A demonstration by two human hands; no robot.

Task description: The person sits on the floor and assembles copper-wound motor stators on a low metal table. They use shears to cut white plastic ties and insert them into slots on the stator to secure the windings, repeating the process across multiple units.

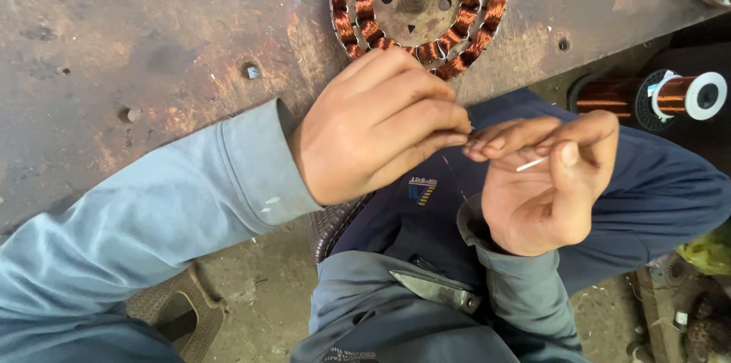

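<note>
**A:** Both hands up over the lap here. The left hand (pixel 373 123) is curled tight, fingertips pinched together at their tips, right against the right hand (pixel 544 180).

**B:** And what's caught in there?

**A:** A thin copper wire (pixel 457 180), hair-fine, showing just below where the fingertips meet. The right hand pinches a small white sleeve (pixel 531 164) between thumb and forefinger, poking out toward the left.

**B:** Where's the winding?

**A:** The stator (pixel 419 1), ringed with copper coils, lies flat on the rusty workbench (pixel 114 51), just above the left knuckles. A copper wire spool (pixel 670 95) sits off to the right.
</note>
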